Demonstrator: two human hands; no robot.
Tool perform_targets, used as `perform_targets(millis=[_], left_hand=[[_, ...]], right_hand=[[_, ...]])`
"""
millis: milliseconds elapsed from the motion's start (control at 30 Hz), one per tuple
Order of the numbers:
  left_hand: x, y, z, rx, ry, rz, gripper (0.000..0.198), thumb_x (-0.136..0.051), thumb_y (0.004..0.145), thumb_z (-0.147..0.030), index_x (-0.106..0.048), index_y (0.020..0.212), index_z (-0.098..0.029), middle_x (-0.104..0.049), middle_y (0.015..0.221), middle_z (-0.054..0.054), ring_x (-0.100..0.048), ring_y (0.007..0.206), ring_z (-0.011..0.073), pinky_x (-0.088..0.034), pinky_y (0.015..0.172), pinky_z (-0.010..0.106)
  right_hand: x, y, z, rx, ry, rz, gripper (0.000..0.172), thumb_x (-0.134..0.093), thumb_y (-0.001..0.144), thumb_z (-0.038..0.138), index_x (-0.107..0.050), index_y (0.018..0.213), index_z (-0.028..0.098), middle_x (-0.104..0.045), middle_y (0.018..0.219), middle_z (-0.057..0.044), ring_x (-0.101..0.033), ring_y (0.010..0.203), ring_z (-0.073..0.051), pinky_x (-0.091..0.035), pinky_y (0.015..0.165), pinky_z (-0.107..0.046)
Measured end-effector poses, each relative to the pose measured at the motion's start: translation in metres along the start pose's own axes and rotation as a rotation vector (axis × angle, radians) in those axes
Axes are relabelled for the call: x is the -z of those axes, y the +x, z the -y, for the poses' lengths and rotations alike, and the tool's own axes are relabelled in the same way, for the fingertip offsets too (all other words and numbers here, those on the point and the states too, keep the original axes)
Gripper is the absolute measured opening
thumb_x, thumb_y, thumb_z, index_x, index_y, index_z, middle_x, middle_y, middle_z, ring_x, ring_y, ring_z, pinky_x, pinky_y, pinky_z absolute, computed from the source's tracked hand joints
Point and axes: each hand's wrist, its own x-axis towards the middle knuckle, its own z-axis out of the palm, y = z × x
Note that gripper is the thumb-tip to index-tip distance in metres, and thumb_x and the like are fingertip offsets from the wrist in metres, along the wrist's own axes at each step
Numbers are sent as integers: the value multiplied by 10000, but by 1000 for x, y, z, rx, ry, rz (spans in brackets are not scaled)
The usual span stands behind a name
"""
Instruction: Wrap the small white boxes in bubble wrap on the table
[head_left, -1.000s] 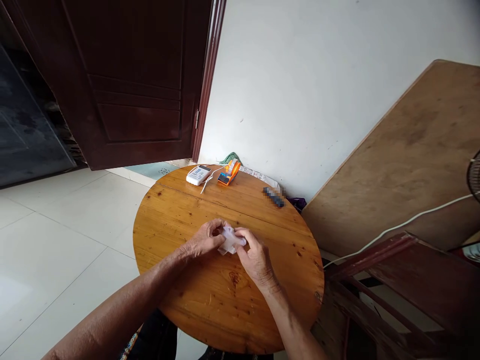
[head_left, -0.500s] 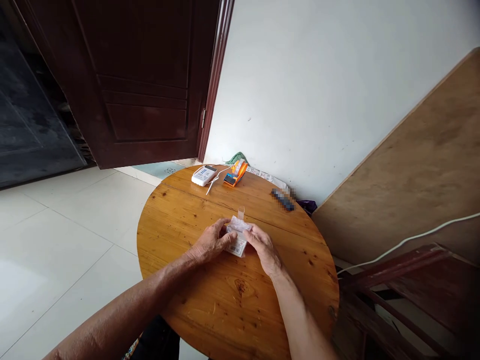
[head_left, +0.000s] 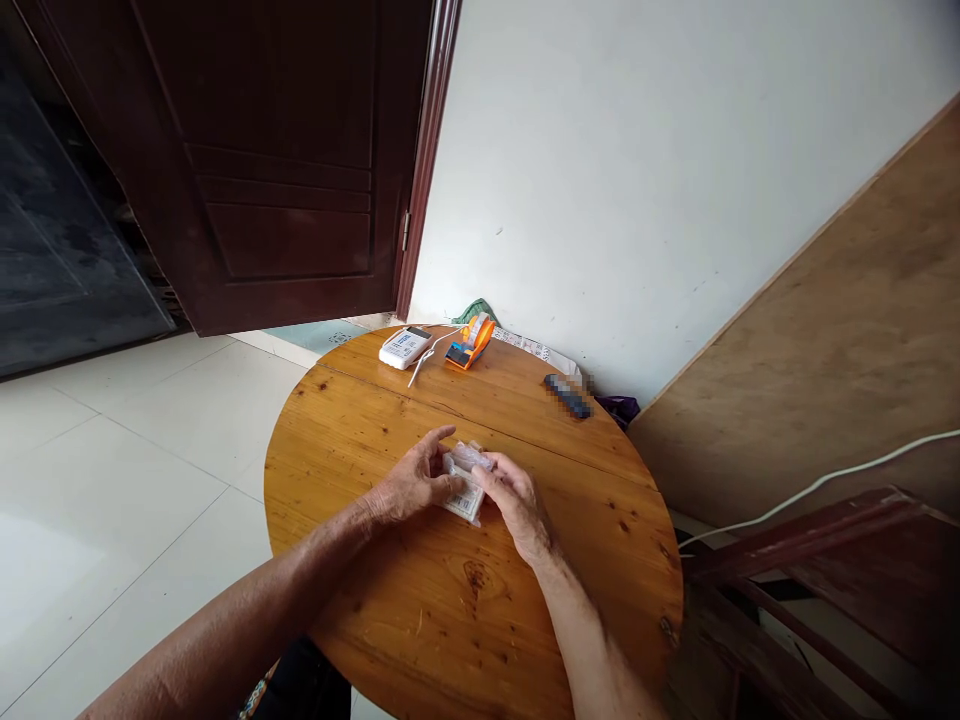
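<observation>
A small white box with a printed label (head_left: pixel 463 496), wrapped in clear plastic, lies on the round wooden table (head_left: pixel 480 640) in front of me. My left hand (head_left: pixel 424 475) grips its left side with the thumb on top, while the index finger stretches past the far edge. My right hand (head_left: pixel 514 495) holds the far right corner, thumb pressing down the crumpled plastic wrap (head_left: pixel 471 456) folded over the box's far end. The fingers under the package are partly hidden.
Toward the back stand an orange tape dispenser (head_left: pixel 471 342) and a white device with a dark panel (head_left: pixel 405 347) and a white cord (head_left: pixel 421 368). A blurred dark object (head_left: pixel 568 396) lies at the right, near the wall (head_left: pixel 600 200). A dark red door (head_left: pixel 292 200) is behind.
The clear strip that stuck up beyond the package no longer stands out; the wrap's end is folded closer to the box. Both hands and the package have shifted slightly left in view.
</observation>
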Motion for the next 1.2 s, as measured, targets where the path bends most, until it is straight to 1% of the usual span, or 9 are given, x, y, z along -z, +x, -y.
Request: perform_targets(millis=[133,267,333,467,600,767,900,1067,1200], left_hand=[[-3,2,2,2,-99,34,913,-833,647,-299,-363,1423,-195,-572,1100,65,-586,913,170,-480,783,299],[-2,2,3,22,-144,36,924,-848,618,-272,-385,1416,-226,-537,1226,92,-584,987,192,-487,824,316],[-1,2,3,44,-151,36,939,-851,614,-263,-378,1424,-219,-530,1257,107,-585,1010,204,-488,834,323],[0,0,-1,58,-130,58,938,-836,649,-269,-352,1449,-188,-596,1119,84,-597,956,196,-480,809,312],[-1,0,-1,20,-151,96,900,-849,649,-269,-395,1424,-218,-566,1183,84,-598,952,186,-479,798,297],[-1,2,1,18,-171,133,865,-859,647,-278,-431,1398,-239,-563,1210,83,-594,976,191,-478,821,305],[-2,1,-2,22,-162,143,887,-861,646,-284,-422,1415,-241,-584,1205,89,-594,1008,210,-473,859,331],[-5,-1,-6,5,-161,148,902,-875,630,-270,-419,1408,-226,-589,1202,93,-596,1021,208,-469,887,336],[-5,-1,-6,18,-153,137,865,-878,632,-288,-440,1374,-216,-592,1194,94,-599,998,206,-477,852,323]], right_hand=[[1,4,-1,68,-121,-96,373,-630,813,555,-657,728,192,-613,654,11,-515,627,-154,-390,605,-270],[-4,6,-6,71,-80,-109,328,-669,778,525,-695,823,201,-687,772,-14,-570,703,-184,-422,642,-279],[-6,6,-8,87,-77,-129,296,-679,773,497,-701,811,204,-696,793,-16,-578,730,-192,-429,662,-282],[-9,5,-7,83,-38,-150,280,-659,792,482,-688,754,206,-656,719,5,-540,690,-174,-410,644,-272],[-12,8,-2,48,-29,-186,347,-652,797,524,-644,660,205,-605,632,19,-497,631,-154,-377,605,-265],[-18,10,1,13,93,-221,287,-688,757,486,-688,717,202,-664,704,0,-556,683,-174,-430,644,-272],[-19,11,0,-2,212,-241,256,-703,729,457,-676,723,203,-659,708,-1,-568,692,-174,-457,650,-269],[-18,13,1,-21,206,-248,298,-726,714,488,-652,724,200,-651,703,-10,-562,655,-171,-464,616,-272],[-19,12,0,-7,229,-250,286,-697,736,484,-626,737,208,-659,724,-17,-572,666,-178,-483,623,-278]])
